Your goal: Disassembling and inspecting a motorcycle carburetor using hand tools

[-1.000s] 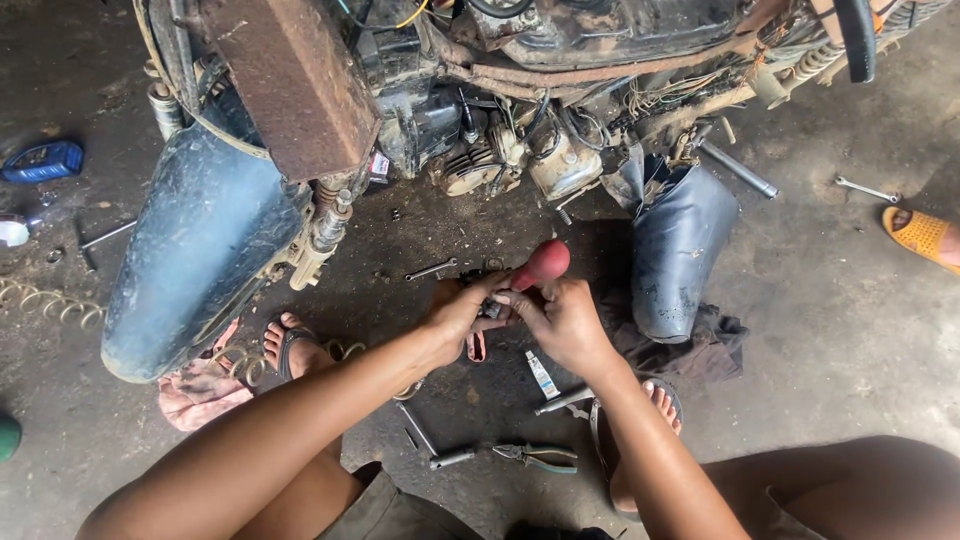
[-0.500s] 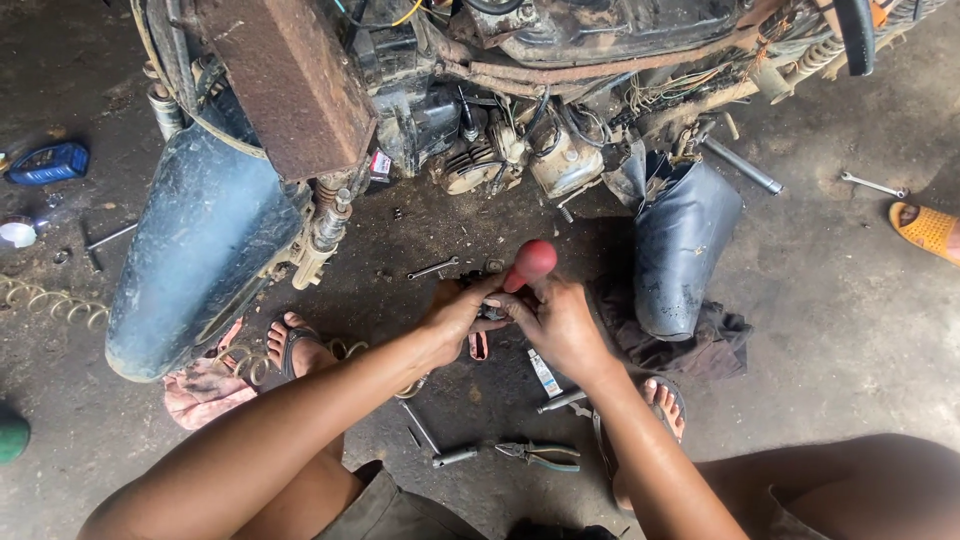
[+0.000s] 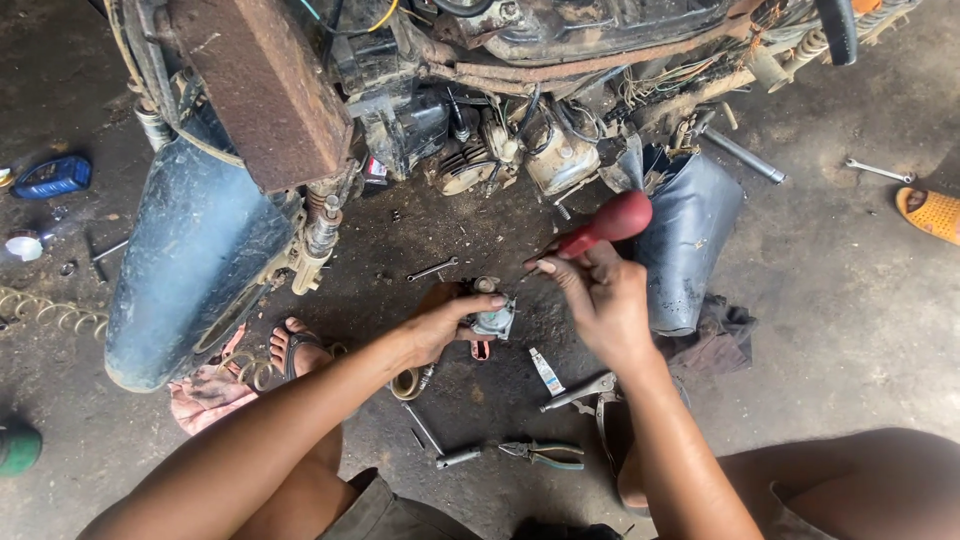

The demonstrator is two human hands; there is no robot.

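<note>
My left hand [image 3: 447, 322] grips a small grey metal engine part [image 3: 493, 318] just above the dirty concrete floor. My right hand [image 3: 598, 300] holds a screwdriver with a red handle [image 3: 612, 222]; its tip points down-left toward the part. Both hands work in front of a stripped old motorcycle [image 3: 480, 120] with a rusty frame and exposed engine. My sandalled left foot [image 3: 295, 347] rests on the ground to the left of the hands.
Loose tools lie around: a small wrench [image 3: 432, 269], pliers [image 3: 545, 455], a socket bar [image 3: 440, 445], a small tube [image 3: 546, 371]. A dark blue fender [image 3: 190, 270] lies left, another cover [image 3: 690, 240] right. Far right are a spanner [image 3: 878, 171] and an orange sandal [image 3: 930, 212]. A blue bottle [image 3: 52, 177] lies far left.
My right hand has lifted the red-handled screwdriver up and to the right, away from the part. My left hand stays on the grey part.
</note>
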